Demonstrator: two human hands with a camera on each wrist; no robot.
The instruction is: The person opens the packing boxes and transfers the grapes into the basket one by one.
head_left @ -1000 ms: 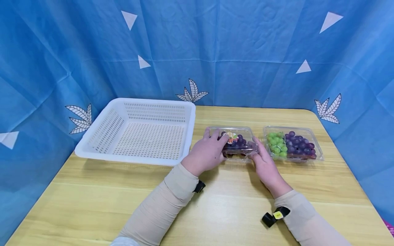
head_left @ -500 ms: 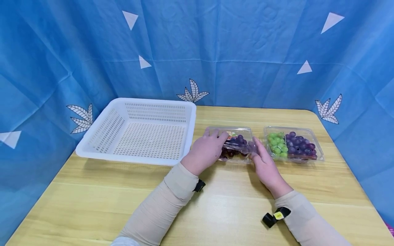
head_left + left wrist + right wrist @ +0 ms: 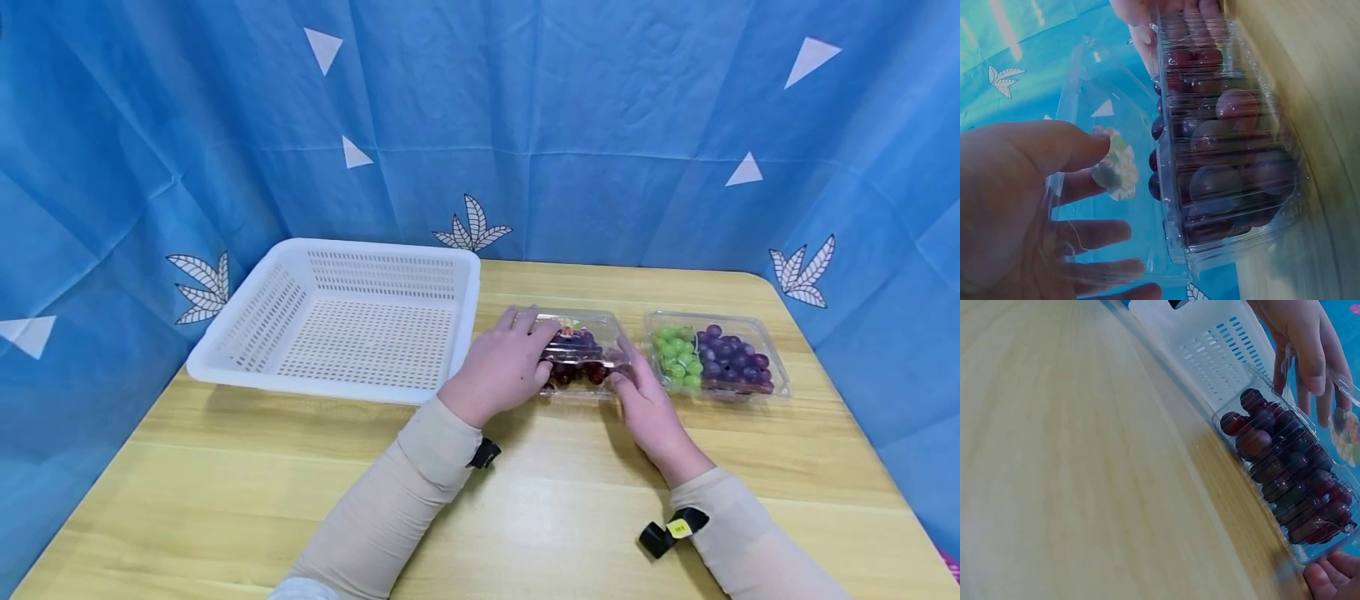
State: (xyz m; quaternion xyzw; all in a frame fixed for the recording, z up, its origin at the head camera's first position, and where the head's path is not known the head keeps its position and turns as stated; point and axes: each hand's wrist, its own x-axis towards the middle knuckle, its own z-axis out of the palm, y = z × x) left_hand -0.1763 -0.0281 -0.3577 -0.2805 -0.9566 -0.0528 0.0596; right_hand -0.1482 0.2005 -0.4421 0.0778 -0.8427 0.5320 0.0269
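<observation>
A clear plastic clamshell box (image 3: 1291,469) of dark red and purple grapes sits on the table in front of me. Its see-through lid (image 3: 1147,219), with a colourful label (image 3: 1116,169) on it, is tilted up from the base. My left hand (image 3: 504,367) pinches the lid at its left side, thumb on one face and fingers on the other. At the box's right end my right hand (image 3: 651,408) grips the base, thumb toward me. Grapes (image 3: 1216,187) show through the ribbed wall in the left wrist view.
A white perforated basket (image 3: 300,387) stands at the left with nothing in it. Right of my hands lies another clear clamshell box (image 3: 776,371), holding green and purple grapes. Blue cloth (image 3: 600,108) hangs behind the wooden table (image 3: 540,517).
The lid's front edge has risen, so more dark grapes show beneath it. Both hands stay at the same sides of the box. The head view has shifted slightly.
</observation>
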